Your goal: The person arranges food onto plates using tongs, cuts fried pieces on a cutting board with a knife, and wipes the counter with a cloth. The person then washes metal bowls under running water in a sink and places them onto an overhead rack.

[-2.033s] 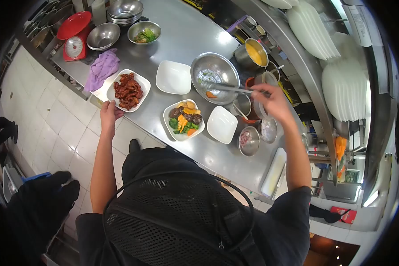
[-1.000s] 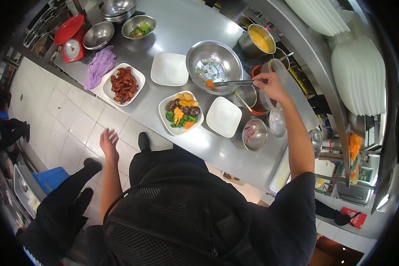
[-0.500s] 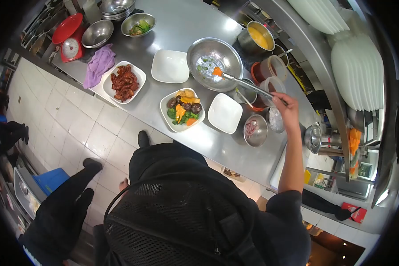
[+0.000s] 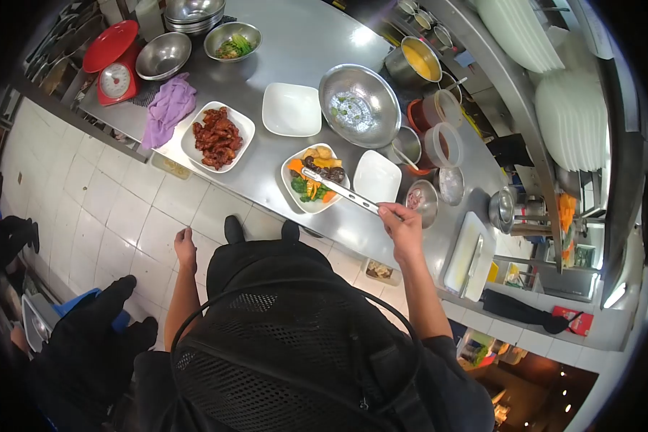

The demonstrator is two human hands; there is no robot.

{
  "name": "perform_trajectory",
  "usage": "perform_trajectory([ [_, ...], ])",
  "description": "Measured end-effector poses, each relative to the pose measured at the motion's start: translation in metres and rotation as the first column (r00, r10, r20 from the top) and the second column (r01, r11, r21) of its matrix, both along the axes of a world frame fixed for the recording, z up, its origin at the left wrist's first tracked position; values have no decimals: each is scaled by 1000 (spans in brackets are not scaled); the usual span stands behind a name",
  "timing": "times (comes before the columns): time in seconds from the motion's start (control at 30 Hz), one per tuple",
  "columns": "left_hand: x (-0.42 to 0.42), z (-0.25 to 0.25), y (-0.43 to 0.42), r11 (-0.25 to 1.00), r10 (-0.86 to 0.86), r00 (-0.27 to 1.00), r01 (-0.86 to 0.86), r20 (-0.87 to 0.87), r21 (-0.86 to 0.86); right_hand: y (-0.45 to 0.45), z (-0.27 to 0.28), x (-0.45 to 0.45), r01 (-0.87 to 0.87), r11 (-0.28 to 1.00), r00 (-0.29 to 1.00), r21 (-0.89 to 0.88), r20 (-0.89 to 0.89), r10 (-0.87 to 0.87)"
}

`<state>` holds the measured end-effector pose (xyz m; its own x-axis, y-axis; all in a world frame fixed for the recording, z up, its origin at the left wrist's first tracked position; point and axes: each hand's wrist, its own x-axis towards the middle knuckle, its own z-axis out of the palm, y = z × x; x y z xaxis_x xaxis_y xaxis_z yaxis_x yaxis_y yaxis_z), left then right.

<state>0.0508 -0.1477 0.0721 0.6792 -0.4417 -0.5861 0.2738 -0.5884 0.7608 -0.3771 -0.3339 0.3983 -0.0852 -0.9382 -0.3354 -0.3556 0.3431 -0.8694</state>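
My right hand (image 4: pixel 402 229) is closed around the handle end of metal tongs (image 4: pixel 349 194). The tips of the tongs rest over a square white bowl (image 4: pixel 295 204) of vegetables, among dark mushrooms (image 4: pixel 330 169), broccoli (image 4: pixel 309 189) and orange carrot pieces (image 4: pixel 295 165). My left hand (image 4: pixel 185 246) hangs low beside my body over the floor, holding nothing, with its fingers loosely extended. Behind the vegetables stands a large steel bowl (image 4: pixel 374 119) with a few green bits inside. Two bare square white bowls (image 4: pixel 291 108) (image 4: pixel 376 177) are close by.
Glazed brown meat fills a white dish (image 4: pixel 240 155) beside a purple cloth (image 4: pixel 169 108) and a red scale (image 4: pixel 115 79). Steel bowls, sauce tubs (image 4: pixel 443 144) and a yellow-filled pot (image 4: pixel 419 61) line the counter. A knife lies on a white board (image 4: pixel 468 259). Another person's dark-clothed legs (image 4: pixel 86 345) are at left.
My right hand has brought the tongs from the large steel bowl to the vegetable bowl, where the carrot piece they held now lies. My left hand has come more fully into view.
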Motion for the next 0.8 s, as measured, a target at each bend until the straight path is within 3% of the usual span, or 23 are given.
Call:
perform_trajectory([
  [0.1,5,-22,36,989,-19,999,25,-39,143,18,-12,5,69,997,997,18,22,-70],
  [0.17,10,-33,70,964,-114,991,129,-75,234,32,-16,13,116,993,993,-2,35,-116],
  [0.27,23,-57,113,914,-228,973,229,-43,335,51,-10,25,101,994,991,-39,-82,-104],
  [0.33,29,-71,134,897,-126,989,146,-76,418,69,9,25,73,987,978,-143,-184,-99],
  [0.4,41,-80,143,882,-184,979,205,-91,424,78,41,25,88,988,976,-127,-189,-112],
  [0.47,49,-73,133,853,-256,966,247,-43,460,79,65,22,179,958,965,-225,-150,-215],
  [0.53,62,-70,115,866,-261,963,266,-71,423,78,65,11,254,922,949,-291,-108,-296],
  [0.6,67,-84,87,897,-254,966,256,-53,361,77,63,12,354,887,934,-296,65,-351],
  [0.67,75,-81,51,882,-300,946,324,-123,343,83,40,11,266,945,962,-191,121,-246],
  [0.7,74,-69,35,881,-312,942,335,-123,332,86,24,15,187,963,982,-192,34,-184],
  [0.73,70,-57,19,928,-240,957,276,-165,252,90,12,18,99,978,993,-182,-51,-110],
  [0.8,54,-35,-8,967,-142,968,180,-204,180,95,1,18,148,984,989,-99,4,-148],
])
